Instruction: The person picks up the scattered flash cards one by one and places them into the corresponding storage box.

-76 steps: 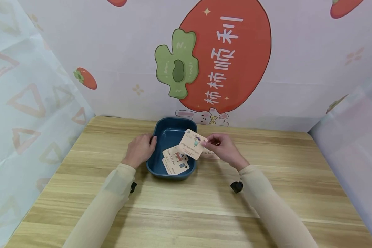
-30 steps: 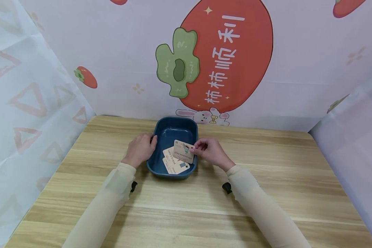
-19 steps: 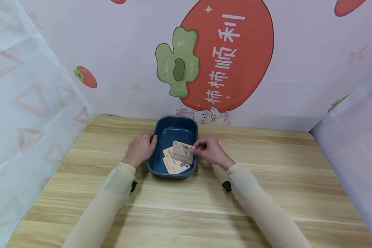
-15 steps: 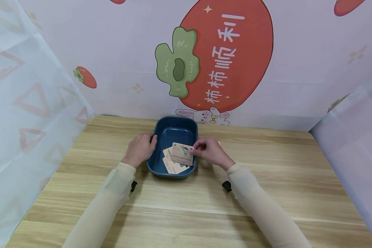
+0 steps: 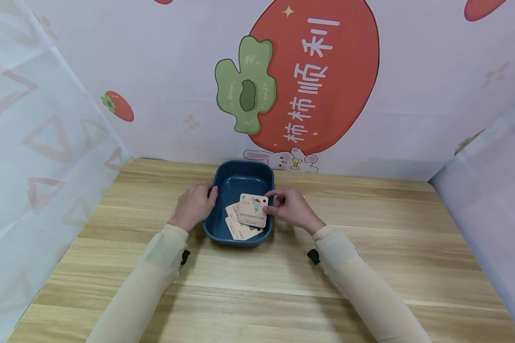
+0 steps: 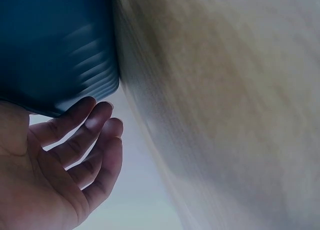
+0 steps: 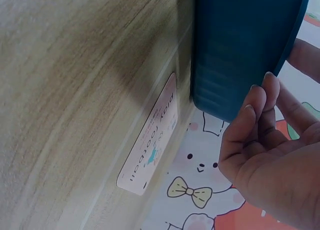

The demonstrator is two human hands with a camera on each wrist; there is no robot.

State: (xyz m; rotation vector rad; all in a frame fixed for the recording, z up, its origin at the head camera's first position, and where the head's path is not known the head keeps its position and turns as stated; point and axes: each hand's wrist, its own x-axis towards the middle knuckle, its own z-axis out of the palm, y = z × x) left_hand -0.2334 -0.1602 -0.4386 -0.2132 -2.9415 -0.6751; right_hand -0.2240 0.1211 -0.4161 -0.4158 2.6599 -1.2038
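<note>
A deep blue plastic box (image 5: 240,172) stands on the table, its ribbed outer wall showing in both wrist views. My left hand (image 5: 195,206) grips its left rim, thumb over the edge and fingers along the outside. Inside, a "play badminton" card (image 5: 252,216) lies on top of a "take a break" card (image 5: 232,209) and another card (image 5: 235,233), both partly covered. My right hand (image 5: 293,208) is at the right rim, thumb and index finger parted beside the badminton card's holed corner. A "play football" card (image 7: 150,140) lies on the table, mostly hidden under that hand in the head view.
The wooden table (image 5: 249,295) runs back to a white printed backdrop (image 5: 167,128) with a large red persimmon. Side sheets (image 5: 38,143) rise at left and right. A black strap piece (image 5: 314,256) shows by the right wrist.
My right hand has carried the badminton card leftward into the box and lowered it onto the others. Its thumb and index finger have since parted. My left hand has stayed on the rim.
</note>
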